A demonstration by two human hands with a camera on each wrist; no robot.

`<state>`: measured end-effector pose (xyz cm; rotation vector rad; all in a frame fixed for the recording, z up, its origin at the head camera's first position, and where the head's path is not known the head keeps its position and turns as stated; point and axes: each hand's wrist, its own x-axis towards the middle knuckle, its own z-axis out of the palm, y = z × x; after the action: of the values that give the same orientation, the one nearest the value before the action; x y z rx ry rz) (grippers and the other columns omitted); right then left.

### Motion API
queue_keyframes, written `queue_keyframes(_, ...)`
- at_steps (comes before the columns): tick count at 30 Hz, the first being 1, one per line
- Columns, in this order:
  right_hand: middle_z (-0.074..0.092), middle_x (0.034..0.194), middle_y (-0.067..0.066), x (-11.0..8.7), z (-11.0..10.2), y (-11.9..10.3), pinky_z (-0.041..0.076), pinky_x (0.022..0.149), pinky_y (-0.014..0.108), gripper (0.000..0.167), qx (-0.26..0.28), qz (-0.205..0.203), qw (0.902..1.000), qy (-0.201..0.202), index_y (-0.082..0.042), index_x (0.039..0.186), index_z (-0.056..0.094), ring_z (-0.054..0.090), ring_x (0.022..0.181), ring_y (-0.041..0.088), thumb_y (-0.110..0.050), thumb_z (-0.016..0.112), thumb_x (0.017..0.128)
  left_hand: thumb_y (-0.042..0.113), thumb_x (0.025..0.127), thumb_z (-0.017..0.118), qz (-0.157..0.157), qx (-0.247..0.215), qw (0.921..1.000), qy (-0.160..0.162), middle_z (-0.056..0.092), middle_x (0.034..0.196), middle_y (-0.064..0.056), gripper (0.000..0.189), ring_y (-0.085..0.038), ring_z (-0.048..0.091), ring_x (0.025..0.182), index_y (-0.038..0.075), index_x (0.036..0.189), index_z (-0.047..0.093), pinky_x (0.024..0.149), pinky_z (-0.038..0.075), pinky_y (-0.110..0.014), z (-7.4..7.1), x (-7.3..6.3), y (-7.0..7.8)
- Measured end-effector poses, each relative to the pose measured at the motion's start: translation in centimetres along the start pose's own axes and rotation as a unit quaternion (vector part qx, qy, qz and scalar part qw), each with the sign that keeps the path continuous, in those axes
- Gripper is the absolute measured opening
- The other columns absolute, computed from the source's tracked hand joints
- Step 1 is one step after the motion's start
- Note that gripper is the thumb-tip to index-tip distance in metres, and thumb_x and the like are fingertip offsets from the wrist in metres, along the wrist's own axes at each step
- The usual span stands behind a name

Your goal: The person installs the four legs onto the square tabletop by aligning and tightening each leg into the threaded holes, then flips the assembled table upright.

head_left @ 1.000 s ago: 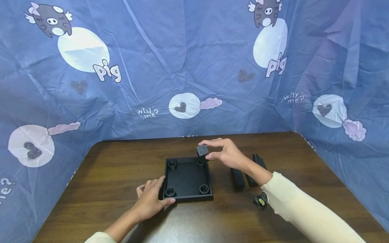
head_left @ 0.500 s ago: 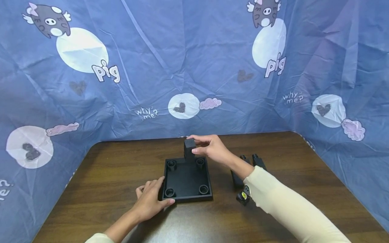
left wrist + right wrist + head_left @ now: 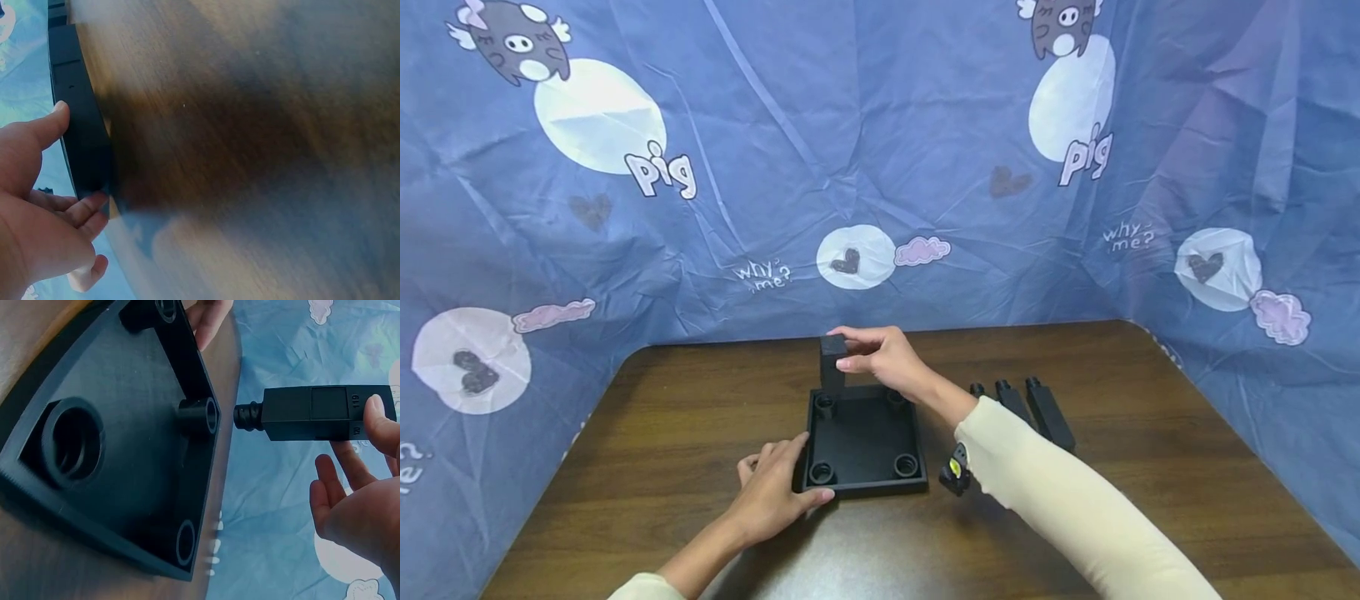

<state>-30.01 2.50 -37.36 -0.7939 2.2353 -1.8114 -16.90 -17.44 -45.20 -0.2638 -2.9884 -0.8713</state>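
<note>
Right fingers (image 3: 353, 465) pinch a post (image 3: 300, 414), best lowered square to its socket (image 3: 194, 417); spread left fingers (image 3: 793, 448) brace the tray (image 3: 863, 442)

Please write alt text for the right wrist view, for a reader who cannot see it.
A right hand pinches a black post, its threaded tip pointing toward a black tray with four round sockets but not touching it. Part of the left hand shows at the tray's edge; blue fabric hangs behind.
</note>
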Motion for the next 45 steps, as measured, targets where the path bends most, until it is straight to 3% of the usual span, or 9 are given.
queue_keyframes(5, 0.064, 0.128, 0.004, 0.7, 0.8, 0.5, 0.050, 0.090, 0.035, 0.041, -0.009, -0.001, 0.9999, 0.006, -0.013, 0.126, 0.068, 0.060, 0.113, 0.018, -0.009, 0.075, 0.085, 0.041, 0.075, 0.083, 0.002, -0.010, 0.9999, 0.000, 0.055, 0.134, -0.017, 0.087, -0.031, 0.046, 0.121, -0.001, 0.141, 0.045, 0.094, 0.019, -0.055, 0.1, -0.1, -0.1)
queue_keyframes(16, 0.071, 0.105, 0.018, 1.4, 2.2, 1.5, 0.054, 0.079, 0.032, 0.042, 0.067, 0.006, 0.9977, -0.008, -0.001, 0.124, 0.066, 0.066, 0.086, 0.014, 0.005, 0.073, 0.083, 0.040, 0.075, 0.084, 0.007, -0.015, 0.9998, 0.010, 0.057, 0.132, -0.015, 0.086, -0.030, 0.047, 0.120, -0.001, 0.140, 0.047, 0.095, 0.019, -0.054, 0.0, -0.1, -0.1)
queue_keyframes(31, 0.070, 0.107, 0.020, 1.3, 2.4, 1.8, 0.055, 0.079, 0.036, 0.044, 0.085, 0.020, 0.9962, -0.006, 0.000, 0.125, 0.065, 0.067, 0.087, 0.016, 0.007, 0.072, 0.082, 0.041, 0.075, 0.084, 0.006, -0.018, 0.9997, 0.013, 0.057, 0.132, -0.016, 0.086, -0.029, 0.047, 0.119, 0.000, 0.140, 0.047, 0.093, 0.019, -0.052, 0.1, -0.1, -0.1)
queue_keyframes(39, 0.072, 0.102, 0.016, 1.0, 2.4, 2.3, 0.053, 0.076, 0.027, 0.041, 0.036, 0.011, 0.9993, -0.003, -0.004, 0.121, 0.069, 0.067, 0.085, 0.015, 0.003, 0.075, 0.082, 0.040, 0.075, 0.083, 0.006, -0.018, 0.9998, 0.010, 0.056, 0.133, -0.016, 0.086, -0.029, 0.047, 0.119, -0.001, 0.140, 0.047, 0.093, 0.019, -0.052, -0.1, -0.1, 0.0)
queue_keyframes(45, 0.073, 0.099, 0.016, 1.1, 2.8, 3.2, 0.054, 0.073, 0.027, 0.040, 0.009, -0.018, 0.9996, 0.020, -0.001, 0.119, 0.069, 0.069, 0.082, 0.016, 0.002, 0.076, 0.080, 0.039, 0.075, 0.084, 0.006, -0.018, 0.9998, 0.008, 0.056, 0.133, -0.016, 0.085, -0.029, 0.047, 0.119, -0.001, 0.140, 0.047, 0.093, 0.019, -0.052, -0.1, -0.1, 0.2)
